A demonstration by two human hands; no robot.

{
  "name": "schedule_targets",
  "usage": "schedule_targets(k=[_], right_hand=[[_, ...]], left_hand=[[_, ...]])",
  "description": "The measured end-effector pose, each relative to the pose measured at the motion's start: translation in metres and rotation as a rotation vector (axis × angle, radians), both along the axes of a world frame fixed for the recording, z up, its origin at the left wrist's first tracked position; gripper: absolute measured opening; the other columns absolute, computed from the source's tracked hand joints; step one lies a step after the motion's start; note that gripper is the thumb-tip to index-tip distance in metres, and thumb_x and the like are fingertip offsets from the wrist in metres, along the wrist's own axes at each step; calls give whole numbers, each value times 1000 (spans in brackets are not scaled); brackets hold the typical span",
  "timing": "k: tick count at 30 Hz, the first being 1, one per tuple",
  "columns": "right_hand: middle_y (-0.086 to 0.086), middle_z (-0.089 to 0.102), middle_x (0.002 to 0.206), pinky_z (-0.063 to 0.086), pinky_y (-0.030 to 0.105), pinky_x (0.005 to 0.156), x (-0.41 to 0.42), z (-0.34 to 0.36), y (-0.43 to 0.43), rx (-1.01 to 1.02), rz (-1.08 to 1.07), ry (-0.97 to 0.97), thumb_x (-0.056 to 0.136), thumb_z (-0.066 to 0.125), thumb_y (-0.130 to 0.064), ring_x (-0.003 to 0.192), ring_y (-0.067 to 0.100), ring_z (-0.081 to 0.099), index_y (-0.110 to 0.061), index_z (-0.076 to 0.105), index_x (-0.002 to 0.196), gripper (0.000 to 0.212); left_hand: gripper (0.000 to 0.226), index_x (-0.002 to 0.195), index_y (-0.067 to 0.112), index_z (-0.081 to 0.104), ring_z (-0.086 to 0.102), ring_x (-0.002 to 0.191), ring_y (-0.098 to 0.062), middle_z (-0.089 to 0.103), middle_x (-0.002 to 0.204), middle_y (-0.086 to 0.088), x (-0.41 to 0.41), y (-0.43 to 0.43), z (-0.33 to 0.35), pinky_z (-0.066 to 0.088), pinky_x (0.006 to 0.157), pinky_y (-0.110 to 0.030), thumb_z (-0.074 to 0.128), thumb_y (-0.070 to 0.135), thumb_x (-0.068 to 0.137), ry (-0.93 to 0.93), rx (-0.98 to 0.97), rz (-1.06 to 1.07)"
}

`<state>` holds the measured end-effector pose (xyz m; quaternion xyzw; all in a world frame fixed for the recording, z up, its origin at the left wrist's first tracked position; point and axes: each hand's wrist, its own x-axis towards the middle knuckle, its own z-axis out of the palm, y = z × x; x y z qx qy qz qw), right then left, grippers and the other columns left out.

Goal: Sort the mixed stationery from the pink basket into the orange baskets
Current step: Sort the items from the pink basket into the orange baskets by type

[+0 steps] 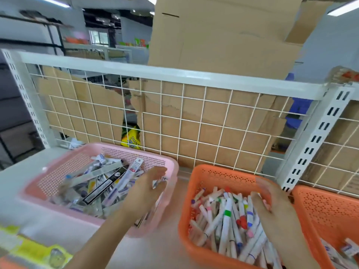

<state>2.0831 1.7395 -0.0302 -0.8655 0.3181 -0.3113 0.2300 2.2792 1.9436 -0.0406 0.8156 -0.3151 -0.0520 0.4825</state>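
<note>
The pink basket (171, 166) at the left holds several mixed pens, refills and long packaged items (108, 183). My left hand (144, 193) reaches into its right side; thumb and curled fingers pinch a small white-and-blue item (159, 182), which is blurred. The middle orange basket (219, 174) is full of white markers with coloured bands (226, 220). My right hand (275, 214) hovers over its right half with fingers stretched out and nothing held. A second orange basket (330, 208) at the far right contains a few packaged pieces (347, 249) in its near corner.
A white wire-grid back panel (194, 121) with cardboard behind it closes off the shelf right behind the baskets. Yellow-labelled packs (37, 251) lie at the near left corner. A narrow strip of shelf surface (165, 247) separates the pink and middle orange baskets.
</note>
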Motion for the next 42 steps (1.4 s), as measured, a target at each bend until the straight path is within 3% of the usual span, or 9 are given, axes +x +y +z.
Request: schedule_targets(k=[3, 7, 14, 18, 25, 32, 36, 39, 42], right_hand=[[9, 57, 123, 38, 39, 95, 19, 2, 17, 10, 31, 12, 89, 59, -17, 116, 28, 51, -12, 56, 125, 36], [8, 59, 121, 38, 38, 93, 50, 2, 39, -2, 62, 24, 88, 61, -14, 114, 28, 53, -12, 57, 123, 35], [7, 60, 120, 42, 35, 90, 116, -5, 91, -30, 87, 72, 87, 62, -14, 107, 29, 58, -13, 58, 121, 35], [-2, 56, 119, 35, 24, 79, 149, -8, 116, -77, 112, 148, 90, 59, -19, 108, 20, 56, -20, 54, 125, 36], [-5, 53, 130, 42, 30, 94, 203, -14, 150, -32, 152, 274, 94, 51, -25, 115, 14, 52, -23, 49, 129, 36], [-4, 55, 89, 42, 27, 69, 253, -24, 169, -29, 162, 605, 96, 41, -21, 82, 14, 55, -17, 56, 115, 25], [-8, 38, 67, 25, 18, 47, 267, -29, 174, -9, 90, 762, 98, 41, -22, 58, 7, 38, -20, 40, 69, 29], [-6, 44, 69, 30, 22, 49, 270, -28, 176, 54, 90, 750, 98, 42, -31, 62, 12, 44, -16, 45, 77, 26], [-5, 52, 78, 37, 23, 54, 275, -33, 175, 94, 75, 729, 92, 46, -53, 71, 14, 50, -13, 51, 89, 40]], left_hand=[[25, 114, 24, 58, 57, 110, -10, 61, 114, 12, 26, 28, -4, 43, 94, -24, 56, 13, 92, -17, 35, 47], [31, 123, 23, 53, 52, 106, -5, 57, 118, 14, 55, 61, -8, 36, 74, -10, 51, 13, 94, -115, 144, 54], [33, 126, 14, 54, 52, 115, -13, 55, 118, 7, 119, 112, -13, 33, 82, -13, 54, 14, 93, -182, 249, 62], [35, 128, 22, 53, 53, 114, -12, 56, 126, 4, 155, 131, -18, 38, 91, -22, 55, 23, 93, -188, 350, 8], [36, 129, 20, 52, 53, 116, -12, 56, 129, 1, 194, 134, -21, 36, 92, -17, 54, 23, 93, -176, 393, -148], [36, 125, 20, 53, 58, 108, -21, 55, 126, -2, 212, 115, -25, 45, 91, -29, 57, 25, 89, -213, 517, -248], [36, 122, 21, 49, 59, 102, -24, 42, 131, -3, 211, 107, -29, 43, 93, -35, 55, 34, 88, -298, 639, -249], [47, 125, 19, 45, 54, 111, -22, 38, 131, -3, 203, 106, -32, 38, 99, -33, 44, 52, 91, -365, 688, -227], [57, 128, 14, 38, 52, 111, -20, 41, 127, -4, 195, 104, -37, 40, 92, -30, 50, 54, 89, -257, 667, -293]])
